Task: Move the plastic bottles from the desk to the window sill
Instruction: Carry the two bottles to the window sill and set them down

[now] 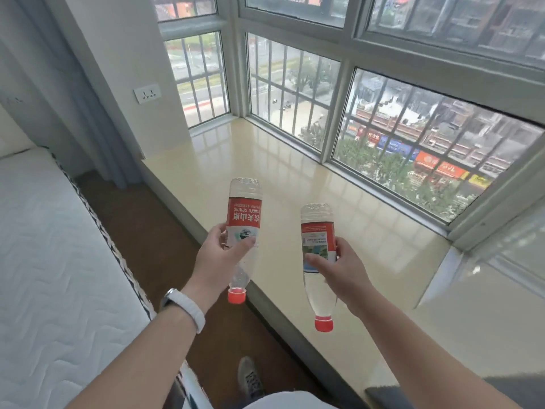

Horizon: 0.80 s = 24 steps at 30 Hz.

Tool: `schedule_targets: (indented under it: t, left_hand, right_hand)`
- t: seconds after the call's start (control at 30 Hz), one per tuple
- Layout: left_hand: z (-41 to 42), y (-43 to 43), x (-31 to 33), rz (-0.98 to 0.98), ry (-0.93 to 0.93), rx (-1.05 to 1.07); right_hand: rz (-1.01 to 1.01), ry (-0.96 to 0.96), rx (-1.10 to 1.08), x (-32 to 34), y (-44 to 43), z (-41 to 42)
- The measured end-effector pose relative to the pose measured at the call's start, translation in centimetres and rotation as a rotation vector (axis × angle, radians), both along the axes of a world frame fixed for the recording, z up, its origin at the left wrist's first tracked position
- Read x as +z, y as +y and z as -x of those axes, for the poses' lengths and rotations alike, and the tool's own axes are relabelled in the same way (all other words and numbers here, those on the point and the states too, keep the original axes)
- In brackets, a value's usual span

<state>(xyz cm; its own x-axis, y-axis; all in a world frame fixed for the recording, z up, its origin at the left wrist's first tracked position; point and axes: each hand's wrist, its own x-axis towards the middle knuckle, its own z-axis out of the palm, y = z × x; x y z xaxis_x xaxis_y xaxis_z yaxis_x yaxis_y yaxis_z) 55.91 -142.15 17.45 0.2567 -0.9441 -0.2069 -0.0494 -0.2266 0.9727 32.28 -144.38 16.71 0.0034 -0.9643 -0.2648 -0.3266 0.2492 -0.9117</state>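
A large grey metal-framed window (345,84) with barred panes runs along the top and right of the view. Below it lies the wide, glossy cream stone window sill (295,172), reflecting the panes.

A white quilted mattress (53,246) fills the left side. Between it and the sill is a strip of dark brown floor (141,214). A blue-grey curtain (97,122) hangs at the left wall.

Both arms reach forward from the bottom edge. The left hand (215,261) grips a clear plastic bottle with a red label (244,214) around its mid-body, thumb across the front. This bottle is held in the air, tilted, base pointing away and its red screw cap (236,296) toward the person. It appears over the sill's front edge, not touching it.

The right hand (339,270) holds a second clear plastic bottle with a red and white label (318,231) between thumb and curled fingers. This one is also inverted, with its own red cap (323,323) lowest. It hangs over the sill surface, apart from it. The two bottles are near each other and do not touch.

A white wristband (188,308) sits on the left wrist. A grey shoe (250,379) stands on the floor below. A white wall socket (147,93) is mounted beside the window.
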Motion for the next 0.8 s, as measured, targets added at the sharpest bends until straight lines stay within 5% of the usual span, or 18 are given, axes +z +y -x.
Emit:
schedule_targets:
  t: [0.8]
  left_hand:
    - [-23.7, -11.7, -1.8, -0.070, -0.064, 0.374]
  right_hand:
    - [0.006, 0.101, 0.335, -0.3, -20.2, -24.7]
